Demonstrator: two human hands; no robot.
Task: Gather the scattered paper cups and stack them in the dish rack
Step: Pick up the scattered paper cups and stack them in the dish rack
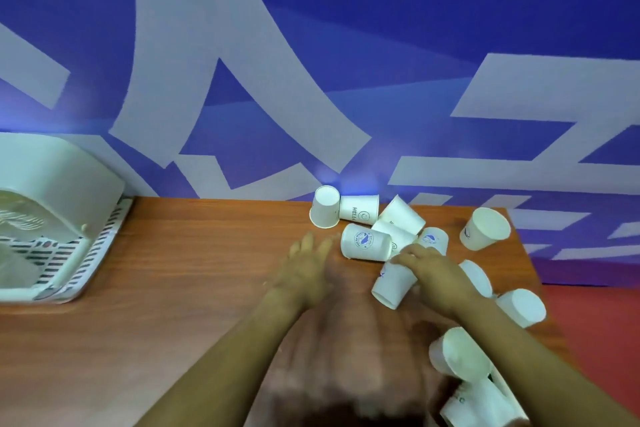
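Several white paper cups lie scattered on the right half of the wooden table. My right hand grips one tipped cup from above. Just left of a cup with a blue logo, my left hand hovers blurred, fingers spread and holding nothing. More cups lie at the back, far right and near right. The white dish rack stands at the table's left edge.
A white curved cover sits over the rack's back part. A blue and pale patterned wall rises behind the table. Red floor shows past the table's right edge, close to the outer cups.
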